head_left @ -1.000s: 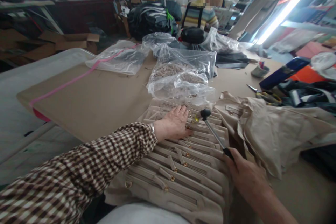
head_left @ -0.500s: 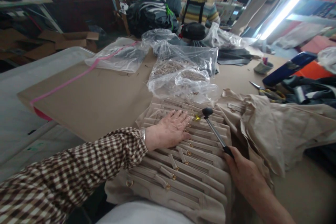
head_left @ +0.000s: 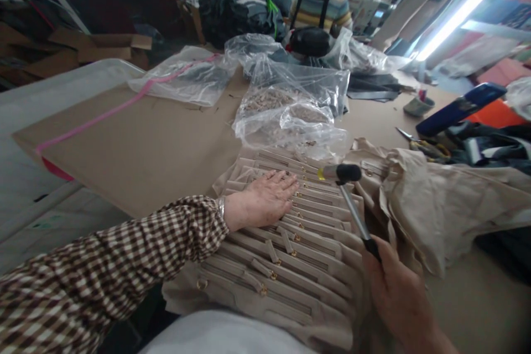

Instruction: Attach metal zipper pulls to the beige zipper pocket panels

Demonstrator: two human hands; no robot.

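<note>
Across the near edge of the smooth brown tabletop (head_left: 166,138), beige fabric panels (head_left: 319,265) lay overlapped in a slanting row like shingles, directly in front of the person. Each visible panel was soft and matt, crossed by a straight zipper set in a long, narrow opening; gold-coloured metal pulls ran in a line down the middle, several with flat fabric tabs (head_left: 271,251) attached. The left hand (head_left: 261,199) lay flat, palm down and fingers extended, on the upper panels, gripping nothing. Its sleeve (head_left: 157,243) was brown-and-white checked cloth, gathered at the cuff beside a shiny silvery bracelet (head_left: 222,211). The right hand (head_left: 400,287) was wrapped around the black handle of a small mallet (head_left: 354,213). A slim metal shaft led to its cylindrical head, black at one end and translucent yellow at the other, poised over the right side of the row. Beyond lay a crinkled clear plastic bag (head_left: 265,99) of small beige pieces. To the right were crumpled beige cloth (head_left: 418,193) and yellow-and-black-handled scissors (head_left: 429,148). Green marks on the pale plastic sheeting (head_left: 25,188) were too blurred to read.
</note>
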